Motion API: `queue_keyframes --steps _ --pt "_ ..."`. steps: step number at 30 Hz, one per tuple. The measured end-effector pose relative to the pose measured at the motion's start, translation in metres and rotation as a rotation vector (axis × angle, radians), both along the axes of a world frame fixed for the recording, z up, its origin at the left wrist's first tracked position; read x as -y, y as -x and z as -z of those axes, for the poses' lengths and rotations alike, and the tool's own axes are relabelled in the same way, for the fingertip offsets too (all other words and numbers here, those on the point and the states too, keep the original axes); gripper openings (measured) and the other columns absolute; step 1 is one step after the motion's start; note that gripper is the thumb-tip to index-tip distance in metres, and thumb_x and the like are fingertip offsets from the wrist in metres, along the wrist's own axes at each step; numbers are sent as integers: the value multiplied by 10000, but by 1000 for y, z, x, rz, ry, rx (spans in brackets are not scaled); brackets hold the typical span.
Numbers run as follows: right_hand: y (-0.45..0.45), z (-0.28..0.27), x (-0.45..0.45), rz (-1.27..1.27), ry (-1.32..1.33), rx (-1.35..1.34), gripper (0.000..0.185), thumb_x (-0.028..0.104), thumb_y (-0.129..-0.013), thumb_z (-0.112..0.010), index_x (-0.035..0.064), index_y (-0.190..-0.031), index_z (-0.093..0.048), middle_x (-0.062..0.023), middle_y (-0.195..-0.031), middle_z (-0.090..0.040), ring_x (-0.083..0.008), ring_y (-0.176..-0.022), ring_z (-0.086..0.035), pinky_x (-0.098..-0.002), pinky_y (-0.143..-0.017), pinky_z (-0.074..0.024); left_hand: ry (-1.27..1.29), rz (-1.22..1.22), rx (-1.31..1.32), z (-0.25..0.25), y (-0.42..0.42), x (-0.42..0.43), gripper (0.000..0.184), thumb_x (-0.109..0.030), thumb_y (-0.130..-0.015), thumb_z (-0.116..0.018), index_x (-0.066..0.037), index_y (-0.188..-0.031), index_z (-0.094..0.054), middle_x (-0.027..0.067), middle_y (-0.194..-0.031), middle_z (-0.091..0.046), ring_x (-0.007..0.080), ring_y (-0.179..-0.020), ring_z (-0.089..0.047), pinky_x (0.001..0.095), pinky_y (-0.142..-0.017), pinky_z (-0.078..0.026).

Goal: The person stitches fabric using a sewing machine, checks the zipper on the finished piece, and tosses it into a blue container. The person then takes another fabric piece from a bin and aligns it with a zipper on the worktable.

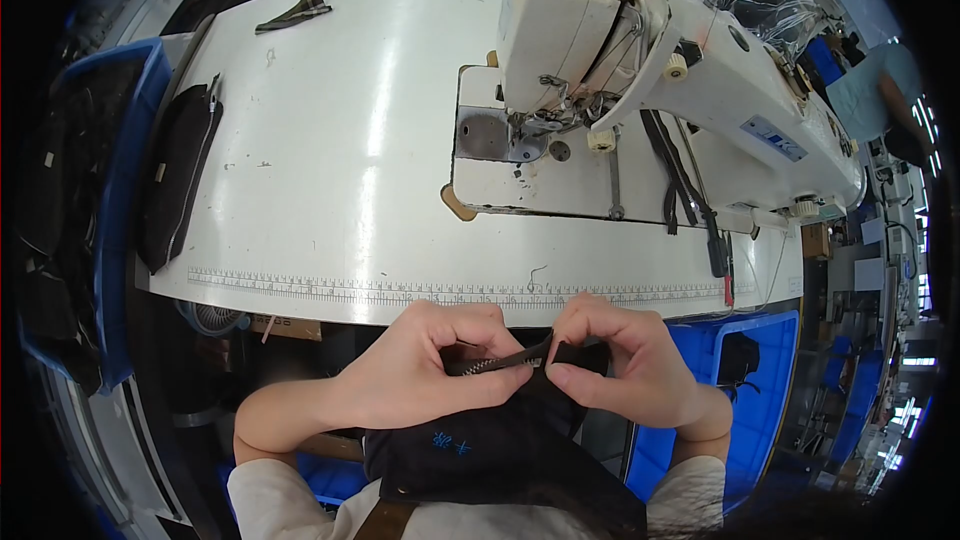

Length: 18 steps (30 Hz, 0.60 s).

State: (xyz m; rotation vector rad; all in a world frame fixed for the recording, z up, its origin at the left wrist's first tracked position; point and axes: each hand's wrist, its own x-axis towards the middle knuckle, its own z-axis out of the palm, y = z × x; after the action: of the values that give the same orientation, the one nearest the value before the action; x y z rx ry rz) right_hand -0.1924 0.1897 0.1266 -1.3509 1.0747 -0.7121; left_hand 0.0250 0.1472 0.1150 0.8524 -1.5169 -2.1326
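My left hand (440, 360) pinches a dark strip of fabric with zipper teeth (490, 364) along it, held just off the table's front edge. Close beside it, my right hand (620, 360) grips the other end of the same zipper piece between thumb and fingers. The fabric is folded upward between the two hands, and parts of it are hidden behind the fingers. Both hands are above my dark apron (470, 450). Behind them stands a white sewing machine (690, 70), with its needle area (530, 125) over a metal plate.
A dark zippered piece (180, 175) lies at the table's left, beside a blue bin (150, 130) of dark pieces. A fabric scrap (295, 13) is at the back. Dark strips (675, 170) and a black-handled tool (715, 245) lie right; another blue bin (775, 370) stands below. A person (880, 90) is far right.
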Motion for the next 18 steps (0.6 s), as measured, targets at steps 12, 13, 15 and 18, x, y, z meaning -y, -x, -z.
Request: queue_keyframes --steps 12,13,15,18 --pt "-3 1 0 19 26 37 72 51 -793 -662 33 -825 -600 -13 -784 -561 -111 -773 -500 -249 -721 -390 -91 28 40 1 3 3 120 -100 -815 -657 4 -764 -624 -37 -654 -555 15 -645 -442 192 -582 -347" --pt "-3 2 0 20 57 22 70 47 -790 -662 33 -823 -602 -13 -777 -562 -117 -771 -499 -252 -718 -387 -91 27 39 1 3 3 121 -100 -815 -656 4 -763 -623 -37 -651 -553 16 -643 -442 193 -583 -347" --pt "-3 1 0 24 87 11 73 42 -784 -667 37 -821 -604 -12 -769 -564 -128 -768 -496 -258 -711 -383 -104 30 43 1 3 3 121 -100 -815 -655 3 -763 -623 -37 -651 -553 16 -642 -442 193 -584 -347" --pt "-3 1 -1 27 102 3 79 38 -777 -672 37 -821 -606 -12 -768 -565 -134 -763 -494 -263 -705 -381 -116 29 38 -1 4 3 125 -106 -813 -657 2 -759 -622 -38 -650 -551 15 -639 -439 193 -581 -344"
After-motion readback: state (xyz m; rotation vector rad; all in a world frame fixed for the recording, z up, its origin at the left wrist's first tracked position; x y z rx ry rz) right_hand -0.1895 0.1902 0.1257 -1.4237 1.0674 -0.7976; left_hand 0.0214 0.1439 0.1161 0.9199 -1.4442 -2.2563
